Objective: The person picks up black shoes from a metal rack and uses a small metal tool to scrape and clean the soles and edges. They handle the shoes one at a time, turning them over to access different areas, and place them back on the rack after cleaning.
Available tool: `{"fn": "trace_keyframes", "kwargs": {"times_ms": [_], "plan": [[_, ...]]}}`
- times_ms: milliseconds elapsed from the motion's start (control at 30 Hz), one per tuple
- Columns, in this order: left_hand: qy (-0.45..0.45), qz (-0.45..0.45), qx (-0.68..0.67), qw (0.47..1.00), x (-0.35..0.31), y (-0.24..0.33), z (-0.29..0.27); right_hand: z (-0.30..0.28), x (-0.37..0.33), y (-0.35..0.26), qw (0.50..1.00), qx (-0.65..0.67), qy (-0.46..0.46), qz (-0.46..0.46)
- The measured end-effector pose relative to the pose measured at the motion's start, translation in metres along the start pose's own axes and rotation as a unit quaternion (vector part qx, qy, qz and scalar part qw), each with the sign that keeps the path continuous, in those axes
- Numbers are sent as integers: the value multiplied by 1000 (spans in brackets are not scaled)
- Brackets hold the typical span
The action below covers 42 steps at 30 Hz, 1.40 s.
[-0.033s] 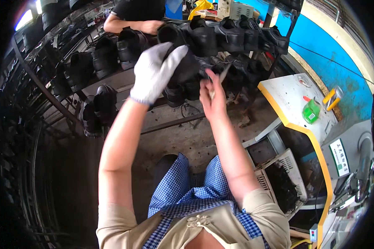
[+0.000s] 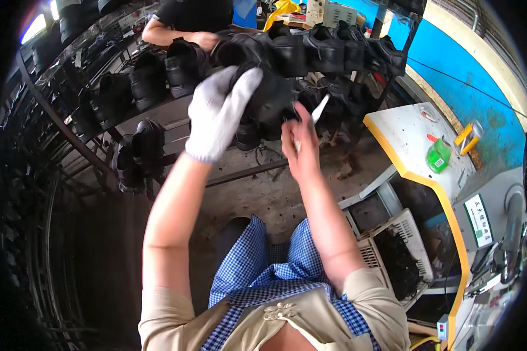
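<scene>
Gripping is done by both hands, up near the shoe rack [image 2: 246,173]. A black shoe [image 2: 269,96] is held by the L hand [image 2: 219,114], which is covered by a white glove. The L thumb is set apart from the other fingers, open just enough for the shoe to be gripped; some tips are hidden, so how hard it is squeezed can't be told. The shoe is held in front of the rack, just beside the glove, a bit higher than the R hand [image 2: 301,143]. Its edges are lost against the dark shoes behind.

The R hand is bare. Its fingers are partly curled, w/ a small gap left btwn thumb and pointer, and a thin pale tool [image 2: 320,109] is held there, pointed up & to the R. What kind of tool can't be told, nor if the shoe is touched by the R fingertips.

More black shoes [image 2: 148,82] are lined up on the rack. Past them, a co-worker's hand [image 2: 205,40] is seen near the top row. A blue checked apron [image 2: 240,251] is worn over a tan shirt [image 2: 167,319]. On the R, a green bottle [image 2: 438,158] and a yellow roll-shaped thing [image 2: 467,138] are set on a white table w/ a yellow edge [image 2: 404,126]. Under it, dark scraps [image 2: 398,254] are held in a white crate [image 2: 369,253].
</scene>
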State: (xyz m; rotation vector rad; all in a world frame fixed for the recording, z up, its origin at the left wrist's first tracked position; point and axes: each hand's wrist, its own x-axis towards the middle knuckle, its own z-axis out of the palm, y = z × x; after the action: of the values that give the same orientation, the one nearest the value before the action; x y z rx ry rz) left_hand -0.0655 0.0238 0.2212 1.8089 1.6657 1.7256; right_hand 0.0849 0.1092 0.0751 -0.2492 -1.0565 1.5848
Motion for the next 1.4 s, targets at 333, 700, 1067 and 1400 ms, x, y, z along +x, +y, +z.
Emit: {"fn": "trace_keyframes", "kwargs": {"times_ms": [333, 700, 1067, 1400], "plan": [[-149, -271, -667, 678, -138, -12, 13, 13, -95, -43, 966, -236, -56, -90], [-125, -245, -451, 849, -189, -24, 9, 52, -100, -106, 690, -582, -258, -343], [-48, -309, -540, 781, -196, -6, 13, 19, -124, -70, 936, -345, -70, 21], [95, -247, -319, 910, -207, -20, 27, 49, -169, -59, 812, -559, -105, -128]]}}
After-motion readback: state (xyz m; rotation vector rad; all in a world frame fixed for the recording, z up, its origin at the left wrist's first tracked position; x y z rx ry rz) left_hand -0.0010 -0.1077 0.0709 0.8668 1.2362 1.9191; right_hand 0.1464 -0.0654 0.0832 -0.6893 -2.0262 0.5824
